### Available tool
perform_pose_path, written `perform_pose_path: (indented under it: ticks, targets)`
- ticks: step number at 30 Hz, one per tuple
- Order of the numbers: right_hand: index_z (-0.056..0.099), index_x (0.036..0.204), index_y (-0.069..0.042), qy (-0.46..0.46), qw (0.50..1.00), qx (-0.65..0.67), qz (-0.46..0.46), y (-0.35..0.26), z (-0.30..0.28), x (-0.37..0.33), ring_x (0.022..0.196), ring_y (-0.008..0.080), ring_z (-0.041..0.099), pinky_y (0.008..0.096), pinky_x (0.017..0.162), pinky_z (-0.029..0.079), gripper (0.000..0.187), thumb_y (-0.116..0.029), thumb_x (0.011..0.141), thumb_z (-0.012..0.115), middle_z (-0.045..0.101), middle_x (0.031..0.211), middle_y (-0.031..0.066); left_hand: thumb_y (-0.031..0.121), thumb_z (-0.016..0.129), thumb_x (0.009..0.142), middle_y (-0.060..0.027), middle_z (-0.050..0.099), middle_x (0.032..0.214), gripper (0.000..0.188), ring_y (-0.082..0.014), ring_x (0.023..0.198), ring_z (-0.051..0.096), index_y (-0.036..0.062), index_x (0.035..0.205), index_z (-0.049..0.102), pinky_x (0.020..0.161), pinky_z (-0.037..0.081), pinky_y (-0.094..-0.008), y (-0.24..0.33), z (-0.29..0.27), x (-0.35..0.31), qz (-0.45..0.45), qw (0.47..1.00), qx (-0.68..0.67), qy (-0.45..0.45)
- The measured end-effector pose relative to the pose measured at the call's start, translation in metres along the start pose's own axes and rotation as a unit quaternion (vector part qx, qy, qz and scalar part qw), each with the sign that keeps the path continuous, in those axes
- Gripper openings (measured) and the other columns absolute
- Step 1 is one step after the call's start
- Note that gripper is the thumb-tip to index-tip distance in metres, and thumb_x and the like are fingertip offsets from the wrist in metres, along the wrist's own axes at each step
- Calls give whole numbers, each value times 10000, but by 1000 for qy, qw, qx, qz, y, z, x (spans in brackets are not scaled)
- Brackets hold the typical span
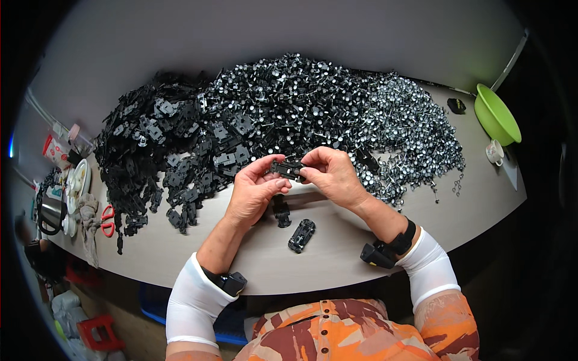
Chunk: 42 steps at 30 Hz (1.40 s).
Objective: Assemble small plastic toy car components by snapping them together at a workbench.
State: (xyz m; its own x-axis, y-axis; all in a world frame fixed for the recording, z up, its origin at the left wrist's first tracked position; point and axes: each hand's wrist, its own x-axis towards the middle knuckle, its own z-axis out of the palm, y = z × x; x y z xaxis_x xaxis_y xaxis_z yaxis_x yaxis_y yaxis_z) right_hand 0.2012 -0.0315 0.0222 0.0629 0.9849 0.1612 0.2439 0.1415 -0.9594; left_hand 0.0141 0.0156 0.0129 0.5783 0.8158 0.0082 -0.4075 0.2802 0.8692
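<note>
My left hand [256, 191] grips one end of a black plastic toy car chassis [285, 170] between thumb and fingers, above the table. At its other end, the thumb and fingers of my right hand [334, 178] are closed on the chassis. Whether a small part is also pinched there I cannot make out. Just below my hands another black chassis [281, 212] lies on the table. A chassis with wheels on it [301, 235] lies closer to me, tilted a little to the right.
Black chassis pieces [141, 129] are heaped at the left, wheels on axles [283, 102] in the middle, and silvery wheel axles [412, 114] at the right. Red-handled scissors [108, 221], a cloth [88, 222] and a kettle [50, 212] sit far left; a green basin [497, 114] and a cup [495, 153] far right.
</note>
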Motion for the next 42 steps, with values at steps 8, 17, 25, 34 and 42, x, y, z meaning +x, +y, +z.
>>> perform_pose_path:
  ticks: [8,17,25,34,42]
  targets:
    - [605,876,63,3,995,98,5,-8,11,-6,695,145,655,263,627,561,101,21,795,646,655,808,95,-13,660,823,-99,647,980,360,-139,768,645,-22,1168,554,664,542,-232,-2,-4,-2,5,999,-14,-37]
    - [636,876,10,55,977,-112,-172,-23,3,-6,716,158,640,274,611,525,125,29,762,683,634,813,84,-20,647,830,-97,620,1053,480,-153,753,637,28,1283,498,588,522,-227,-3,-4,-2,30,999,-17,-22]
    - [643,820,-22,35,934,-233,-270,-16,8,-6,671,259,624,325,579,513,84,13,750,673,606,773,107,-46,638,817,-63,645,942,587,-131,749,640,26,1363,434,588,516,-224,-14,-1,-1,26,994,103,-40]
    - [570,725,-8,38,916,-256,-305,-16,14,-8,647,277,589,370,567,505,104,4,672,659,545,733,110,-91,569,841,-49,588,1092,579,-114,859,633,30,1384,408,752,561,-258,-19,2,-4,96,965,236,-58]
    - [562,732,-19,53,899,-235,-366,-22,12,-2,739,251,553,346,613,488,154,30,654,686,532,775,79,16,551,904,-82,609,1049,329,-153,957,630,-34,1223,491,821,577,-349,-10,11,-10,32,994,74,-73]
